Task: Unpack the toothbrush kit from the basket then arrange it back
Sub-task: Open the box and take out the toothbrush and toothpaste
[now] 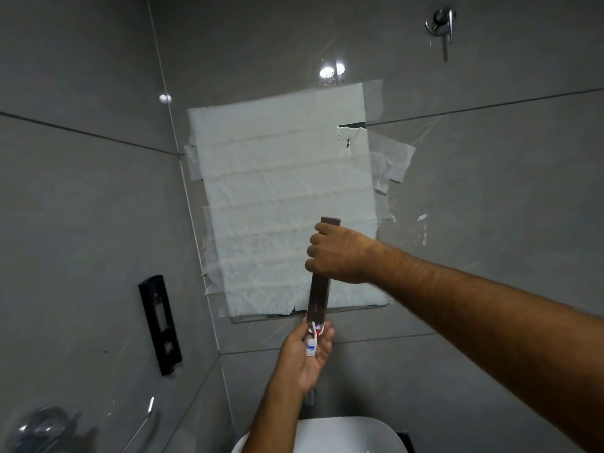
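Observation:
A long dark brown toothbrush kit box (318, 297) stands upright in the middle of the view, and my right hand (335, 253) grips its upper part. Below the box's open lower end, my left hand (305, 353) is cupped palm up. A small white, blue and red tube (312, 341) hangs out of the box into that palm. No basket is in view.
A mirror covered with taped white paper (281, 204) hangs on the grey tiled wall behind the hands. A white basin (353, 433) lies at the bottom. A black wall bracket (160, 325) is at the left, a chrome fitting (441, 24) at the top right.

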